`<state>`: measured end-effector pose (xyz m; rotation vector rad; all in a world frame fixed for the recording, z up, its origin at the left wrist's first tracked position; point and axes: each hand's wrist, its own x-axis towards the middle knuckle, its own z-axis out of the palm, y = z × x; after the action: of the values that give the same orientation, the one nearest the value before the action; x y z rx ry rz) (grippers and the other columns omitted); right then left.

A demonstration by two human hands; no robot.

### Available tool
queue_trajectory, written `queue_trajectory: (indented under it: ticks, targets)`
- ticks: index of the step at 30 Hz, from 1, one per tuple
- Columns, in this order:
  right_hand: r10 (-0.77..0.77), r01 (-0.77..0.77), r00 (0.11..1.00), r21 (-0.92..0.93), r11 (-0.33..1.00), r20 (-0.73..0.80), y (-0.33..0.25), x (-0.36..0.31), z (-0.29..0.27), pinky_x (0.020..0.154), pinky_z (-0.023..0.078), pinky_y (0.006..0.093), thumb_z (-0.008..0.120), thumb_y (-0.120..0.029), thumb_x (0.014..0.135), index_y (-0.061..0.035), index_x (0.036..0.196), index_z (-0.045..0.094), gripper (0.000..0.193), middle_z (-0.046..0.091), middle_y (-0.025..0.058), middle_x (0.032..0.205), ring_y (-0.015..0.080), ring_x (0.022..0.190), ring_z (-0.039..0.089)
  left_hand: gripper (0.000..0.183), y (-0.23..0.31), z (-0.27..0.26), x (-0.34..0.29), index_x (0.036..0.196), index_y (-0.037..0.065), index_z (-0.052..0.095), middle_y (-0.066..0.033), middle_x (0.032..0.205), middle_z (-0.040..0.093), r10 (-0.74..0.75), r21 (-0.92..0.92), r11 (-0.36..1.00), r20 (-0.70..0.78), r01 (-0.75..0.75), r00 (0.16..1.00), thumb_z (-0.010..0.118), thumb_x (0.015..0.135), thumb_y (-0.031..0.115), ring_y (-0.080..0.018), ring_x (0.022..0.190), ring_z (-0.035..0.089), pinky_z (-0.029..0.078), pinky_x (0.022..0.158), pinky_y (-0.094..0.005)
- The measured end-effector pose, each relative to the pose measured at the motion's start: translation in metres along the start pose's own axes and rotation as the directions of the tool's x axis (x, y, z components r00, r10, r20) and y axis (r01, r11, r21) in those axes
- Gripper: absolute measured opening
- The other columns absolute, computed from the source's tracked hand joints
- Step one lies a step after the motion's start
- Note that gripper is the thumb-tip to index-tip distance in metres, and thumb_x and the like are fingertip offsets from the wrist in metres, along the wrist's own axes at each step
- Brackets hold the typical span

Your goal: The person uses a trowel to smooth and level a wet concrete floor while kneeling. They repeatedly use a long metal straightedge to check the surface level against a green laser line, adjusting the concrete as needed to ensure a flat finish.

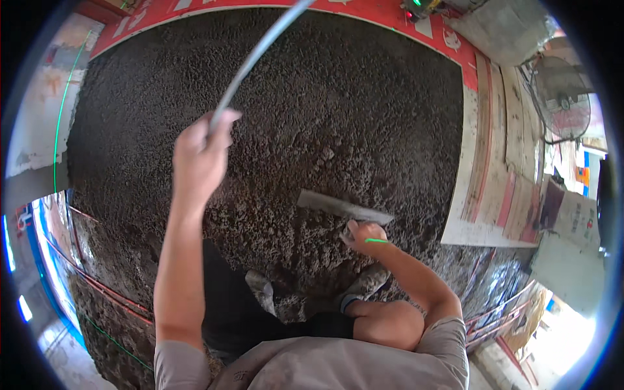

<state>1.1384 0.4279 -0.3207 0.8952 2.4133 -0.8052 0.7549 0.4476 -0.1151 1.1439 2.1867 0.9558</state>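
My left hand (pixel 203 156), raised in front of me, is closed around the lower end of a long, thin grey bar (pixel 261 51). That bar slants up and to the right, past the top of the picture. In my right hand (pixel 365 235) is the handle of a flat, rectangular plastering trowel (pixel 328 204). Its blade lies over the rough, dark, damp mortar bed (pixel 279 78) in front of my feet; whether it touches is hard to tell. The mortar looks smoother farther off and lumpier around the trowel.
My shoes (pixel 367 281) stand in the lumpy mortar. Red boards (pixel 383 19) border the far edge, and wooden planks (pixel 491 149) lie along the right. A small device (pixel 421 8) sits at the back, a fan (pixel 564 101) at right. Red pipes (pixel 107 289) run at lower left.
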Motion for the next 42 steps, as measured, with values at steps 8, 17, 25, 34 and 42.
queue_trajectory:
  ticks: [8, 17, 25, 34, 42]
  targets:
    - [0.222, -0.115, 0.875, 0.262, 0.958, -0.431, 0.117, 0.108, -0.167, 0.055, 0.051, 0.0356, 0.057, -0.04, 0.091, -0.0032, 0.093, 0.055, 0.037, 0.06, 0.0085, 0.068, 0.0172, 0.062, 0.059, 0.04, -0.011, -0.08, -0.071, 0.103, 0.005, 0.069, 0.004, 0.067, 0.046, -0.2, 0.008, 0.977, -0.317, 0.213, 0.927, 0.047, 0.099, 0.038, -0.0052, 0.06, 0.036, 0.026, 0.054, -0.0237]
    - [0.67, -0.022, 0.711, 0.946, 0.323, -0.213, 0.213, 0.062, -0.149, 0.037, 0.037, 0.0298, 0.064, -0.022, 0.088, 0.0007, 0.097, 0.057, 0.026, 0.056, 0.0049, 0.064, 0.0123, 0.041, 0.047, 0.043, -0.012, -0.105, -0.112, 0.102, 0.001, 0.067, 0.0039, 0.067, 0.045, -0.275, -0.096, 0.961, -0.443, 0.26, 0.853, 0.048, 0.099, 0.04, -0.0046, 0.06, 0.032, 0.023, 0.055, -0.022]
    - [0.193, -0.251, 0.967, 0.489, 0.835, 0.168, 0.035, 0.061, -0.11, 0.081, 0.053, 0.0397, 0.063, -0.024, 0.081, 0.0011, 0.113, 0.06, 0.041, 0.066, 0.0204, 0.102, 0.0293, 0.089, 0.065, 0.043, -0.001, -0.095, -0.125, 0.099, -0.001, 0.065, 0.0031, 0.068, 0.046, -0.226, -0.057, 0.973, -0.385, 0.222, 0.895, 0.047, 0.099, 0.038, -0.0046, 0.06, 0.031, 0.022, 0.054, -0.0222]
    - [-0.388, 0.095, 0.812, 0.558, 0.824, 0.435, -0.028, -0.043, 0.052, 0.075, 0.048, 0.0471, 0.059, -0.047, 0.085, -0.0053, 0.104, 0.057, 0.046, 0.065, 0.0189, 0.088, 0.0366, 0.084, 0.063, 0.043, 0.007, -0.102, -0.143, 0.1, 0.0, 0.065, 0.0031, 0.066, 0.045, -0.219, -0.115, 0.976, -0.433, 0.187, 0.875, 0.046, 0.099, 0.039, -0.0054, 0.061, 0.033, 0.024, 0.055, -0.0229]
    - [-0.194, 0.168, 0.922, 0.108, 0.98, 0.336, 0.006, 0.013, -0.031, 0.073, 0.05, 0.0492, 0.04, -0.05, 0.095, -0.0031, 0.105, 0.048, 0.048, 0.064, 0.0227, 0.09, 0.041, 0.082, 0.063, 0.041, 0.007, -0.095, -0.144, 0.1, 0.001, 0.066, 0.0029, 0.066, 0.044, -0.227, -0.087, 0.974, -0.457, 0.21, 0.86, 0.046, 0.1, 0.037, -0.006, 0.061, 0.033, 0.024, 0.055, -0.0237]
